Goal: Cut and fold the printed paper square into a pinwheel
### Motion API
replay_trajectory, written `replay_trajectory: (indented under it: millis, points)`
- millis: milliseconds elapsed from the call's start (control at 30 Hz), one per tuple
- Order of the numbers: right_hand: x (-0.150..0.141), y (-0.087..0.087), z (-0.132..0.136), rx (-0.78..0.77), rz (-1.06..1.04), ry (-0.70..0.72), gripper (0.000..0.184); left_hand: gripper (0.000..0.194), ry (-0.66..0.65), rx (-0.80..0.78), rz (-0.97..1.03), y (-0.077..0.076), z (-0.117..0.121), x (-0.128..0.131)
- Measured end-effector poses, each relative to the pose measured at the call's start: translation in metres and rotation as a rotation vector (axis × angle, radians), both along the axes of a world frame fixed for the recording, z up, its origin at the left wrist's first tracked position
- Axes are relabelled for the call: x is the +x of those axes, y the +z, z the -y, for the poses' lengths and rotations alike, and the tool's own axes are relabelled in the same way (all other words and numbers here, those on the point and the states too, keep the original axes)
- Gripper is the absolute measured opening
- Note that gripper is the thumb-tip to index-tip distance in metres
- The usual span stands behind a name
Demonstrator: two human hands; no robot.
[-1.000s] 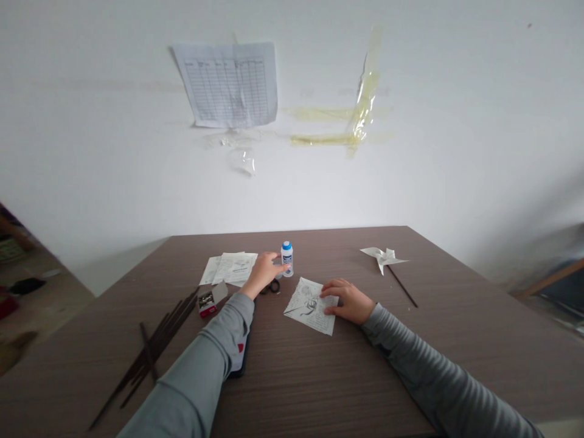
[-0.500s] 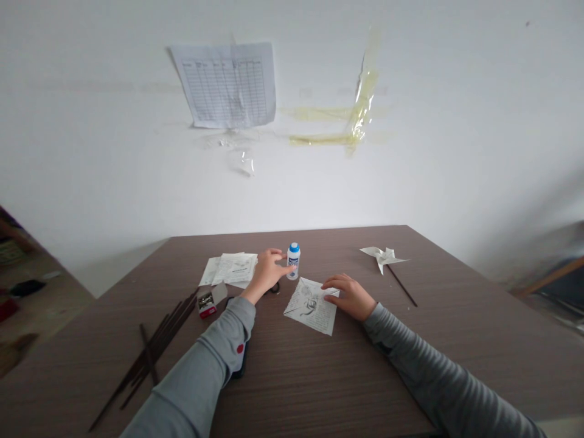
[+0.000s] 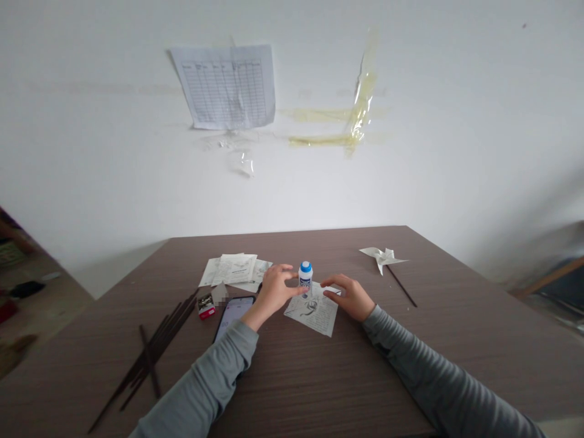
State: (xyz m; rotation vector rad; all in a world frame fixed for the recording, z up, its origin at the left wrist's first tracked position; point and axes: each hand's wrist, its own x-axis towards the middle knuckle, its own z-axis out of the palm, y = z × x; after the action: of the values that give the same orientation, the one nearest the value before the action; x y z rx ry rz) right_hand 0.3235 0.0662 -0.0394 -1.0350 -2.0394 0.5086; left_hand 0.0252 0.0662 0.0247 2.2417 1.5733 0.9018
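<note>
Bottle [image 3: 305, 281], white with a blue cap and a dark blue label, clamped upright between thumb and fingers of the left hand [image 3: 272, 291]. Poised over the upper part of a printed square of paper [image 3: 314, 320]; cannot tell whether touching it. Over at the right edge of that square, the right hand [image 3: 350, 298], thumb and fingertips apart, back turned up; cannot tell whether pressing on the sheet. Grey sleeves [image 3: 196, 384] down to both wrists.

Just beside the left wrist, partly covered by the forearm, a phone [image 3: 235, 311] with its screen lit. Left of the phone, a small red box [image 3: 207, 308], flap raised, with shiny bits inside. Behind phone and box, overlapping sheets of printed paper [image 3: 237, 266]. Farther left, a loose bundle of thin dark sticks [image 3: 159, 340], with one laid across the others. Well apart on the right, a paper pinwheel [image 3: 382, 258] on a dark stick, lying on the brown bench [image 3: 310, 389]. Beyond, fixed to the white wall [image 3: 433, 164], a ruled sheet [image 3: 228, 88] and yellowed strips of tape [image 3: 362, 109].
</note>
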Motion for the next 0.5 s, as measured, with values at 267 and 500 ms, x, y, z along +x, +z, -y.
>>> replay_trajectory:
  millis: [267, 500]
  points:
    - [-0.008, -0.001, 0.004, 0.064, -0.051, 0.132, 0.030, 0.035, 0.065, 0.082, -0.237, -0.015, 0.053, -0.009]
    - [-0.024, -0.008, 0.003, 0.116, 0.077, 0.196, 0.051, 0.024, 0.039, 0.021, -0.297, -0.037, 0.078, -0.013]
